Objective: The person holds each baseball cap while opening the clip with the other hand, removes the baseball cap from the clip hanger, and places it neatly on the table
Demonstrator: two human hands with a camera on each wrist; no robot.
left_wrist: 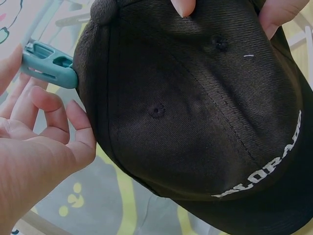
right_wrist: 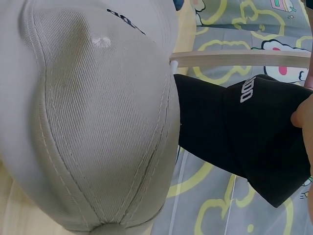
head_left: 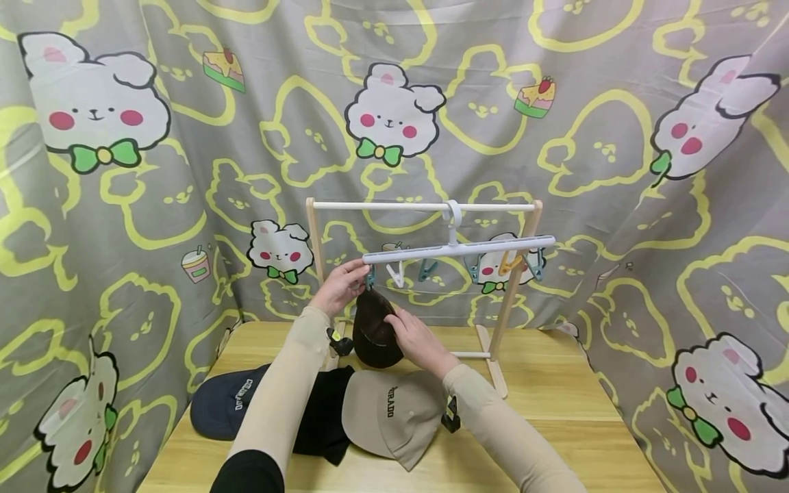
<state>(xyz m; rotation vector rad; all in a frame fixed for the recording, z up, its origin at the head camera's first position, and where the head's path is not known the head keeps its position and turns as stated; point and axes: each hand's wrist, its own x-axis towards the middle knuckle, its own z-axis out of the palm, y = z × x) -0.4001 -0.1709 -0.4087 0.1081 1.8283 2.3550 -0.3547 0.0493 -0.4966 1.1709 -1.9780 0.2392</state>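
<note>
A dark cap [head_left: 372,335] with white lettering hangs under the left end of a pale clip hanger [head_left: 468,248]. At that end, my left hand [head_left: 341,286] pinches a teal clip [left_wrist: 49,66] between thumb and fingers. The clip's tip meets the cap's edge close to its top button [left_wrist: 103,11]. My right hand [head_left: 422,340] grips the cap from the right, thumb on the crown; its other fingers are mostly hidden behind the fabric. In the right wrist view, the same cap [right_wrist: 264,122] hangs with its brim pointing down toward the table.
A wooden rack with a white top bar [head_left: 382,205] carries the hanger by its hook [head_left: 453,216]. More clips, white [head_left: 396,275], teal and orange [head_left: 509,262], dangle along it. On the table lie a navy cap [head_left: 212,413], a black cap [head_left: 325,414] and a beige cap [head_left: 376,414].
</note>
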